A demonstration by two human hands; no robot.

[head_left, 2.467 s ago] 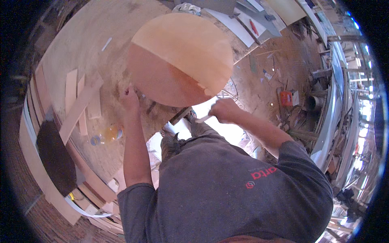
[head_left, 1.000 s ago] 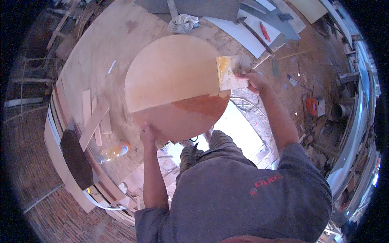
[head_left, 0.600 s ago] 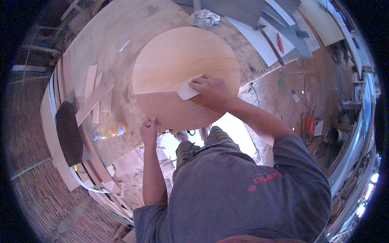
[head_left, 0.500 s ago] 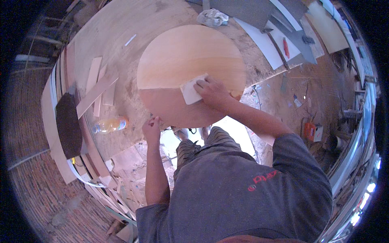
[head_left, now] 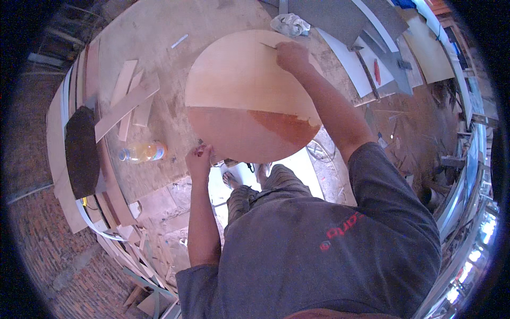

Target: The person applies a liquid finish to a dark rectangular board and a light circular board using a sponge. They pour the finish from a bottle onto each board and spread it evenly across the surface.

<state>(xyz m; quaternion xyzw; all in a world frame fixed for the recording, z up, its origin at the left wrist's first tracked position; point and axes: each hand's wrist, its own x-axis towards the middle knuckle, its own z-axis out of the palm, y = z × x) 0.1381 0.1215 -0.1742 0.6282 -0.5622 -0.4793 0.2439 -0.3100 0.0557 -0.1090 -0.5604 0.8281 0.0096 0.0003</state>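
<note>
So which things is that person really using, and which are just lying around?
Probably being used:
round board, pale and brown
thin piece in the right hand
(left hand is by the board's edge)

Seem just lying about:
crumpled cloth
wooden strips
bottle of yellowish liquid
red object

Right grip [head_left: 293, 57] clenched far forward, left grip [head_left: 199, 159] curled, nearer.

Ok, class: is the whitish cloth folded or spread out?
Neither: the cloth is bunched up, its creases gathered in a heap beyond the round board.
</note>
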